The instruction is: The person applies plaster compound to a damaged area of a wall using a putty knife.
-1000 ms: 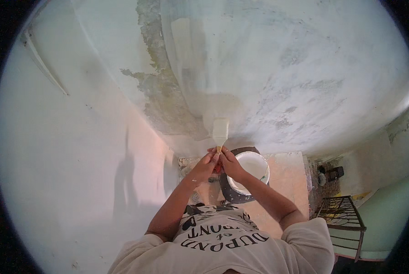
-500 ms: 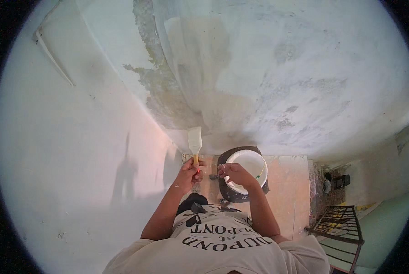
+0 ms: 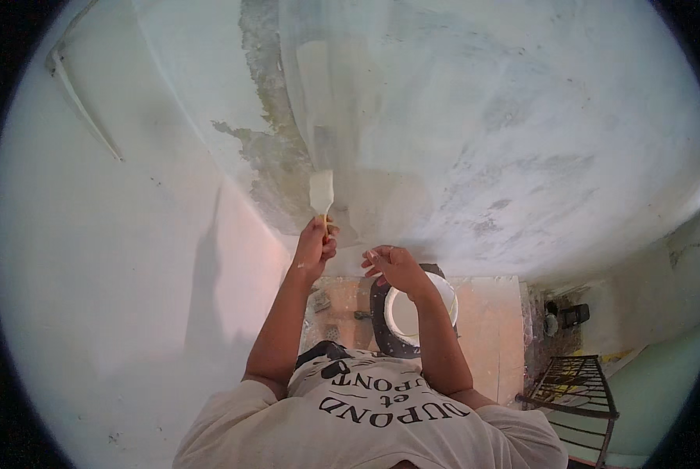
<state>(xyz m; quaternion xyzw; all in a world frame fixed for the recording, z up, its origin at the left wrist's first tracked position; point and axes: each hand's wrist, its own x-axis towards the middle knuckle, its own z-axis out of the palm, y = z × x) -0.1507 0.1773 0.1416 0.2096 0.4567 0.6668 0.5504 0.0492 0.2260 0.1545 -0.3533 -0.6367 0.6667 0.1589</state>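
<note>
My left hand (image 3: 317,246) grips the handle of a wide paintbrush (image 3: 322,190), its bristles coated white and pointing up. The brush is in front of a wall (image 3: 381,227) with damp-looking grey patches; I cannot tell whether its tip touches. To its right, my right hand (image 3: 397,270) hangs in the air, fingers loosely bent and apart, holding nothing. Below that hand and forearm stands a round white bucket (image 3: 450,295) in a dark surround (image 3: 379,324), partly hidden by the arm.
A smooth pale wall (image 3: 131,273) rises on the left, meeting the stained wall in a corner. The bucket rests on a tan, paint-spotted surface (image 3: 486,320). A dark metal railing (image 3: 576,383) is at lower right, with dark objects (image 3: 575,315) beyond it.
My left hand has raised the brush up and slightly left, higher along the wall. My right hand has also lifted from beside the bucket's rim.
</note>
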